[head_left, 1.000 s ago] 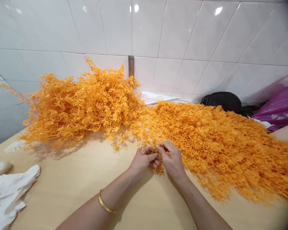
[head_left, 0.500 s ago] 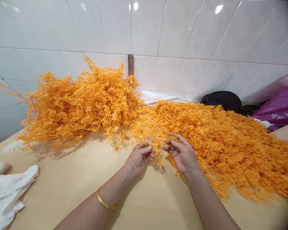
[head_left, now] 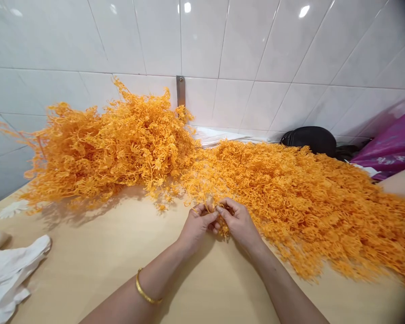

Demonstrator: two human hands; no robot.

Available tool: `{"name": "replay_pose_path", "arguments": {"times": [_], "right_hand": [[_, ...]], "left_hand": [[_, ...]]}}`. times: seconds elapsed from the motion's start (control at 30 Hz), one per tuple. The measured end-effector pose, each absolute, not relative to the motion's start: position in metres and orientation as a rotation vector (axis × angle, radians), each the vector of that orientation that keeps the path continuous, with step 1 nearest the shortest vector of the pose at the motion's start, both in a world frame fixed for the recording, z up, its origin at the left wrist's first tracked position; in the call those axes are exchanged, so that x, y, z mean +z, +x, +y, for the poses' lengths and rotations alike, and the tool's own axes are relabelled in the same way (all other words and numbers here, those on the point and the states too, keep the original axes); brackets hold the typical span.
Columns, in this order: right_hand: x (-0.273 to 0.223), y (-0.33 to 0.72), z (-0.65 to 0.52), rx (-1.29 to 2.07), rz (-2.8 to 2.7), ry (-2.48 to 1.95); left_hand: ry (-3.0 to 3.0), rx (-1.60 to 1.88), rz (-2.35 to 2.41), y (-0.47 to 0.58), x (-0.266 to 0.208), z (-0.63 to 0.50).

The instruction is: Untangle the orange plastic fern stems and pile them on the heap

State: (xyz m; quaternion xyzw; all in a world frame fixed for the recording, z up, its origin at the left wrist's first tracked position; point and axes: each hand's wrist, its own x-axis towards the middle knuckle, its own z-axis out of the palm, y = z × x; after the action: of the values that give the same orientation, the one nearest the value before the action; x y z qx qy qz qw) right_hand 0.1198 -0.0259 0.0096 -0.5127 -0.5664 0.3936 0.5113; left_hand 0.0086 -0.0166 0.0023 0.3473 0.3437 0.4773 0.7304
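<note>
Tabletop (head_left: 104, 274) in pale wood grain bears a broad spread of orange artificial foliage (head_left: 310, 202) at right and a taller mound (head_left: 121, 139) at left, seemingly set back for elbow room. In front, the left hand (head_left: 196, 225) pinches an orange sprig (head_left: 224, 230), probably to steady it, while the right hand (head_left: 239, 222) closes thumb and forefinger there too.

The left hand (head_left: 194, 227) and right hand (head_left: 241, 227) meet, fingertips close together. The left thumb (head_left: 209, 218) presses toward its curled index finger (head_left: 199, 209); the lower fingers bend beneath. The right thumb and index finger pinch just beside the left thumb. Behind the fingers, both forearms (head_left: 285, 285) spread apart.
</note>
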Motion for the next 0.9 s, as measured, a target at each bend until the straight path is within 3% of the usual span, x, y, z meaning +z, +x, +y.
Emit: {"name": "replay_pose_path", "arguments": {"times": [0.13,0.37,0.57,0.7,0.9], "right_hand": [[0.008,0.124,-0.023,0.656,-1.518,-1.340],[0.007,0.121,-0.022,0.653,-1.482,-1.316],[0.002,0.115,-0.018,1.141,-0.946,-1.090],[0.009,0.138,-0.009,1.107,-0.621,-1.017],[0.020,0.141,-0.016,1.267,-0.725,-1.050]], "left_hand": [[0.770,0.990,0.764,0.008,0.002,-0.017],[0.716,0.922,0.758,0.006,0.001,-0.011],[0.641,0.919,0.685,0.002,0.000,-0.010],[0.594,0.875,0.658,0.002,0.001,-0.013],[0.611,1.067,0.703,0.002,0.000,-0.008]]}}
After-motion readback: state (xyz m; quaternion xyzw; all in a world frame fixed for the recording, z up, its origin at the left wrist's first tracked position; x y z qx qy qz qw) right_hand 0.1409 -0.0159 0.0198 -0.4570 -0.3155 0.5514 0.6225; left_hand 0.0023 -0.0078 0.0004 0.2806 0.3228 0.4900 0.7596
